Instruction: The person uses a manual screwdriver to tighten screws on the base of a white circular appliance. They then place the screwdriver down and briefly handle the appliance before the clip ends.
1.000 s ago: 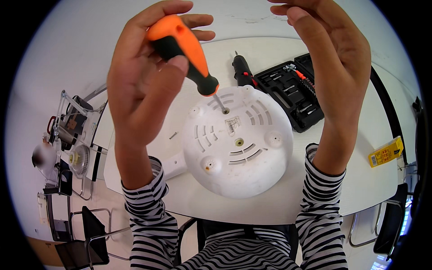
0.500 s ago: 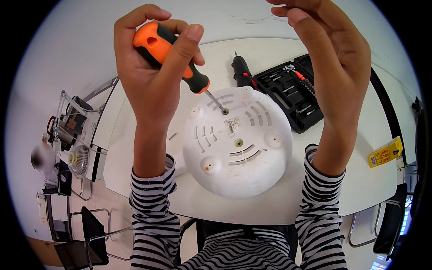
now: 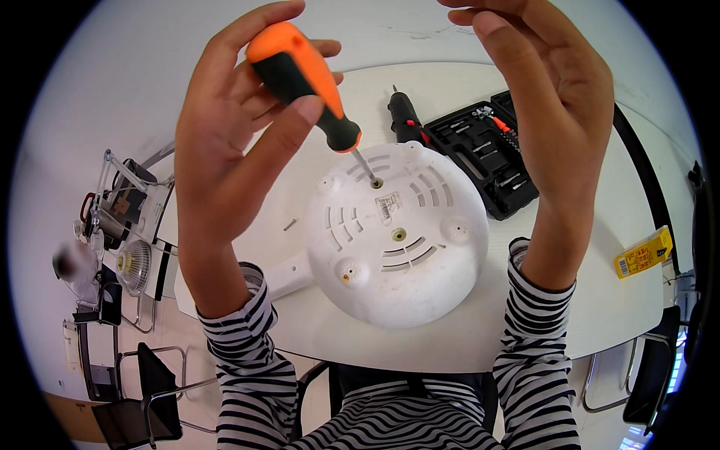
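Left fingers point(image 3: 291, 124) loosely pinching orange-black screwdriver point(image 3: 301, 81) | right fingers point(image 3: 517, 56) spread | white table point(image 3: 600, 225), yellow box point(image 3: 643, 253) | black chair point(image 3: 155, 375) lower left

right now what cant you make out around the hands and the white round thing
All in the head view:
- Screwdriver tip: hidden inside the hole.
- Right hand: some fingers cut off by the top edge.
- White round body: its downward side, hidden by the body itself.
- Black tool case: part hidden behind that hand.
- Small metal piece: too small to tell any thread.
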The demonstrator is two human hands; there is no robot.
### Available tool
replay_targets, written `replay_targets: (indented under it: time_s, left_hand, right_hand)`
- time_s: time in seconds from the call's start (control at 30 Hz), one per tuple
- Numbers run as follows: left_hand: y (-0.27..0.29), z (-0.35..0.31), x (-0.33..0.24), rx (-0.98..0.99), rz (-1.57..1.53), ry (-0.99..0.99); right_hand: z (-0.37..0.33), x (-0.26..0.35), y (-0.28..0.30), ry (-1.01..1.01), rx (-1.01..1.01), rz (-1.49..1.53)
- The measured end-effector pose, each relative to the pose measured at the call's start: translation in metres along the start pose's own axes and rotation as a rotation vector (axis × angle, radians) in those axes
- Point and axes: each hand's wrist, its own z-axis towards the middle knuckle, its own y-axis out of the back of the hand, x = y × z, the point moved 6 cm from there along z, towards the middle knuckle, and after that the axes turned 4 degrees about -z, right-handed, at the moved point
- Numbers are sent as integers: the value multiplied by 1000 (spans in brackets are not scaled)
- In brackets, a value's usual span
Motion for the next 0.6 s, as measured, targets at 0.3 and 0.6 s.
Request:
replay_targets:
  time_s: [0.3, 0.6]
  left_hand:
    - [-1, 6, 4, -54, 116, 31]
    - [11, 10, 0, -217, 139, -1]
  right_hand:
    - [0, 2, 1, 7, -9, 28]
    - [-2, 1, 4, 18, -20, 28]
